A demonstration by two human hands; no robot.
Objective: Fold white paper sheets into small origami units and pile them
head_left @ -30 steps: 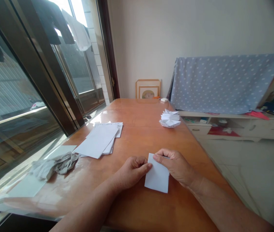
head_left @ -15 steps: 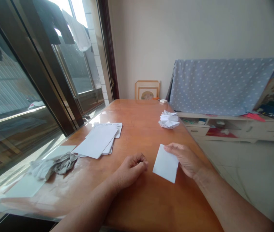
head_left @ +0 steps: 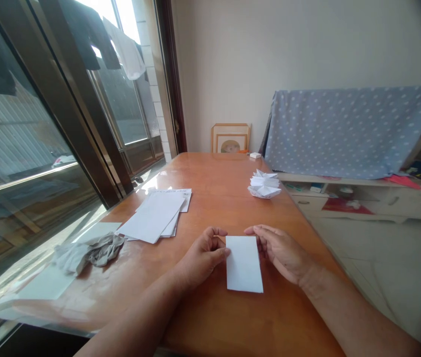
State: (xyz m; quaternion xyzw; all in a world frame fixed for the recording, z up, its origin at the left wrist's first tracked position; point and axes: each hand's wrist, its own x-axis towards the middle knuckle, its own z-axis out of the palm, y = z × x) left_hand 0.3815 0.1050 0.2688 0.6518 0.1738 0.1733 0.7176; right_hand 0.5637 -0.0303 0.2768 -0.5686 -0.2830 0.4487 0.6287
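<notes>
A small white rectangle of paper (head_left: 244, 265), apparently folded, is upright in front of me over the table. My left hand (head_left: 206, 253) pinches its left edge, with the thumb on the near face and the fingers partly hidden behind. My right hand (head_left: 282, 250) is at the upper right edge of the paper, its fingers loosely stretched out and no grip visible. Whether those fingertips touch the edge is hard to tell. Further left lies a stack of white paper sheets (head_left: 154, 213). Beyond my right hand sits a pile of folded white paper pieces (head_left: 264, 184).
The wooden table (head_left: 217, 183) runs away from me. A crumpled grey cloth (head_left: 106, 249) lies at the left on a clear plastic cover. A small white box (head_left: 255, 155) stands at the far end. Right of the table is a low cabinet (head_left: 381, 201) beside a polka-dot cloth (head_left: 347, 131).
The paper has moved left and turned straighter. My left hand, empty before, now grips its left edge. My right hand has loosened from its grip at the paper's top.
</notes>
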